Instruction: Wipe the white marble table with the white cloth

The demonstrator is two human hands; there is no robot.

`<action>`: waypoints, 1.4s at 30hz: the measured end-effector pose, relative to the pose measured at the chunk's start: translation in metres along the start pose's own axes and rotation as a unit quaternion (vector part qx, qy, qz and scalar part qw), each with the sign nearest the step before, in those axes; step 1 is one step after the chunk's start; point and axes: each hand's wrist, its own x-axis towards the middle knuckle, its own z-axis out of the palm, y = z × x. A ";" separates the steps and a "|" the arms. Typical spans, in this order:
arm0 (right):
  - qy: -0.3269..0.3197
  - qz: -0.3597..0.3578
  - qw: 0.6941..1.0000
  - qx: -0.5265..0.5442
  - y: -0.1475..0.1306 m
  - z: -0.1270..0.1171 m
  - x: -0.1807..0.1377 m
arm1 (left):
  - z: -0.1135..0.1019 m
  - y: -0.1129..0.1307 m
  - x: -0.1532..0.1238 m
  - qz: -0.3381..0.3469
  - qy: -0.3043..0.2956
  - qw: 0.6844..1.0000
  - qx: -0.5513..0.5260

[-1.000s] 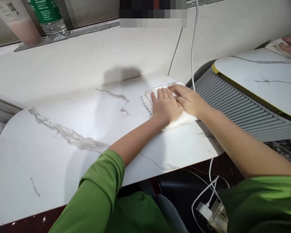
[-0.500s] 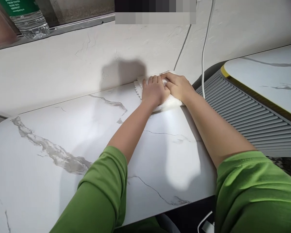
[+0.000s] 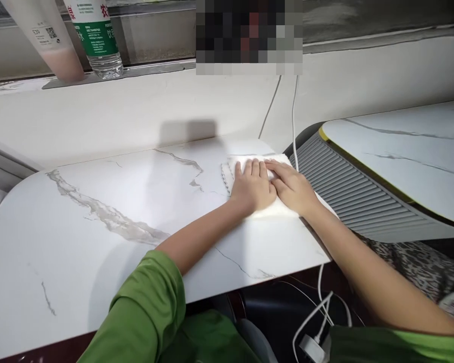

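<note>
A folded white cloth [image 3: 278, 209] with a scalloped edge lies on the right end of the white marble-patterned table [image 3: 60, 252]. My left hand [image 3: 254, 189] presses flat on the cloth, its fingers stretched out and pointing toward the wall. Beside it my right hand [image 3: 293, 189] also lies on the cloth, fingers extended to the left, close to the left hand's thumb. Neither hand is closed round the cloth. Part of the cloth is hidden beneath both hands.
On the window ledge stand a water bottle [image 3: 97, 43] and a pinkish tube [image 3: 49, 45]. White cables [image 3: 294, 116] hang down the wall behind the table's right end. To the right is another marble-patterned table [image 3: 408, 146]. A white charger [image 3: 312, 348] with cables lies below the front edge.
Both hands and the cloth have moved from near the wall toward me along the table's right end. My head view has shifted, showing more of the ledge and the floor side.
</note>
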 end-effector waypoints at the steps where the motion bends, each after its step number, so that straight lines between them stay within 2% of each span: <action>1: 0.005 -0.002 1.000 0.002 -0.006 -0.004 -0.015 | -0.002 0.006 -0.013 0.009 -0.004 1.000 0.000; 4: 0.020 0.000 1.000 0.005 -0.024 -0.014 -0.056 | -0.007 0.023 -0.049 0.027 -0.005 1.000 -0.003; 7: 0.023 0.006 1.000 0.005 -0.038 -0.018 -0.082 | -0.010 0.033 -0.075 0.032 -0.003 0.999 -0.003; 11: 0.020 0.011 1.000 0.011 -0.049 -0.018 -0.089 | -0.011 0.035 -0.089 0.023 -0.007 1.000 0.002; 15: 0.016 0.036 0.999 0.010 -0.055 -0.016 -0.078 | -0.014 0.028 -0.087 0.020 -0.020 1.000 -0.006; 18: 0.018 0.038 0.999 0.008 -0.061 -0.010 -0.064 | -0.013 0.017 -0.079 0.013 -0.017 1.000 -0.020; 21: 0.014 0.035 0.999 0.001 -0.064 0.003 -0.038 | -0.010 -0.005 -0.065 -0.002 -0.004 0.999 -0.041; 24: 0.012 0.031 0.999 0.003 -0.067 0.024 0.001 | -0.011 -0.039 -0.041 -0.034 -0.005 0.998 -0.055; 28: 0.014 0.040 0.999 -0.011 -0.075 0.055 0.064 | -0.018 -0.096 -0.003 -0.058 -0.039 0.995 -0.068; 32: -0.007 0.061 0.998 -0.022 -0.080 0.077 0.115 | -0.021 -0.140 0.029 -0.069 -0.009 0.995 -0.065; 36: 0.007 0.051 0.999 -0.001 -0.076 0.085 0.139 | -0.018 -0.155 0.046 -0.081 0.018 0.995 -0.056; 42: -0.005 0.058 0.998 0.005 -0.076 0.082 0.133 | -0.015 -0.149 0.041 -0.096 0.005 0.994 -0.054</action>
